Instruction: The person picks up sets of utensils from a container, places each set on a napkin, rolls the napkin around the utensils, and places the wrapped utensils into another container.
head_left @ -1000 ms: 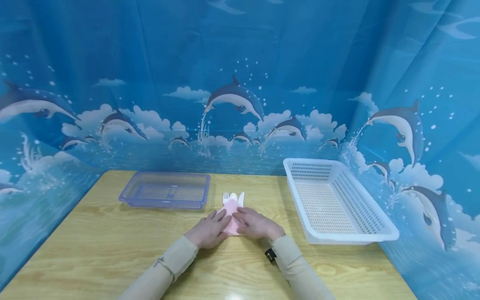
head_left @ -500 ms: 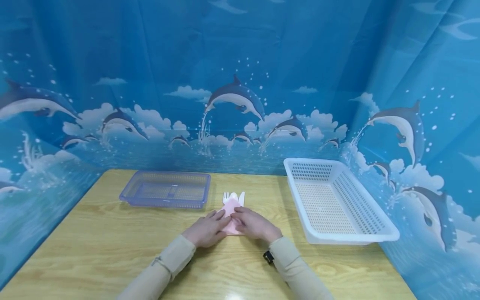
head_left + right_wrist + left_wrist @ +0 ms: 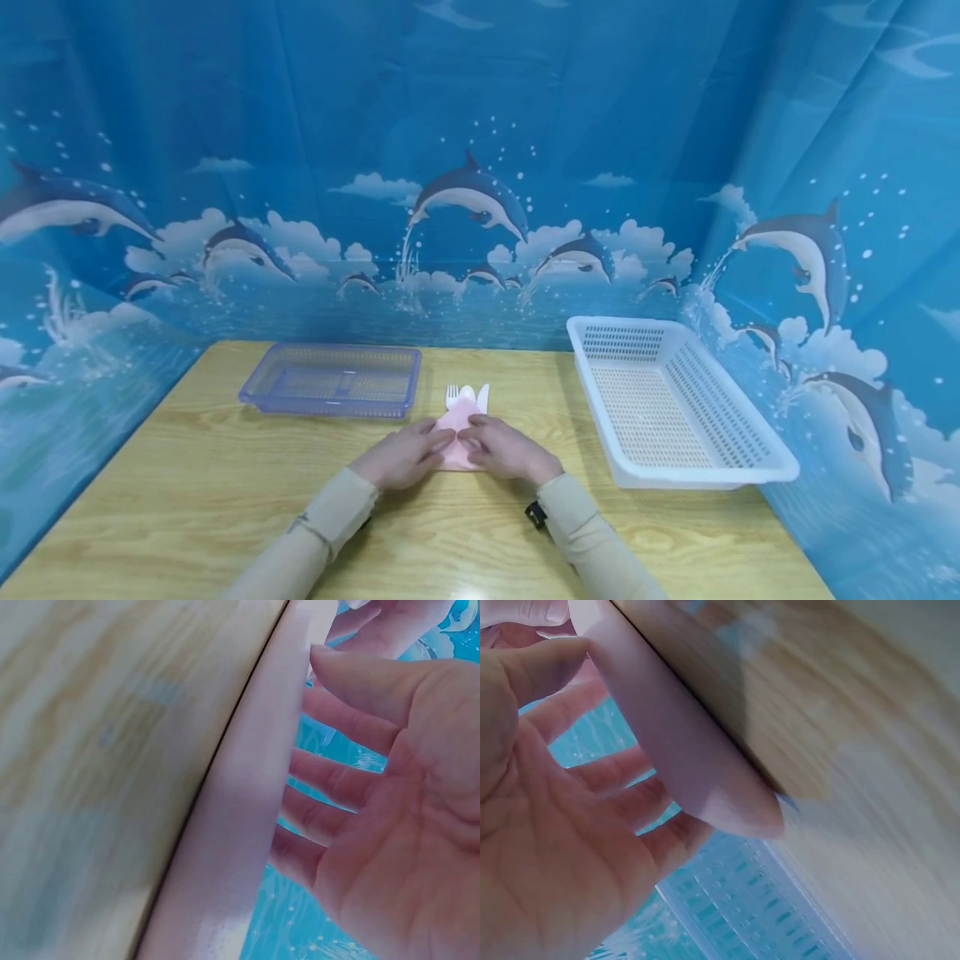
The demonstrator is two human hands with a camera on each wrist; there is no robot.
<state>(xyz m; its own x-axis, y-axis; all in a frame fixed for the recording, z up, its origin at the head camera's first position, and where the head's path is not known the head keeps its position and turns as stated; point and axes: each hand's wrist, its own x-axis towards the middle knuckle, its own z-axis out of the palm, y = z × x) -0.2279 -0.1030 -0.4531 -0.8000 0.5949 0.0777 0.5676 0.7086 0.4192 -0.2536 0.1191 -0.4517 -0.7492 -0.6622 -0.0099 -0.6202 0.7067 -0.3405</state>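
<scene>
A pink napkin (image 3: pixel 459 412) lies folded over a white fork (image 3: pixel 452 395), a spoon (image 3: pixel 467 392) and a knife (image 3: pixel 483 398), whose heads stick out at its far end. From the left, my left hand (image 3: pixel 405 454) touches the napkin with its fingertips. On the other side my right hand (image 3: pixel 513 450) rests its fingers on it, thumb near the middle. Both wrist views show fingers only gently bent against the napkin (image 3: pixel 682 742), a raised, rounded pink fold (image 3: pixel 240 765) running along the tabletop. The cutlery handles are hidden.
A purple see-through basket (image 3: pixel 333 404) stands at the back left of the wooden table (image 3: pixel 225 492). At the right is a larger white perforated basket (image 3: pixel 675 479). A blue dolphin-print curtain (image 3: pixel 337 208) closes off the back and sides.
My left hand has slid a little left and towards me, uncovering more of the napkin's middle. The right hand has shifted slightly left. Cutlery and baskets stay put.
</scene>
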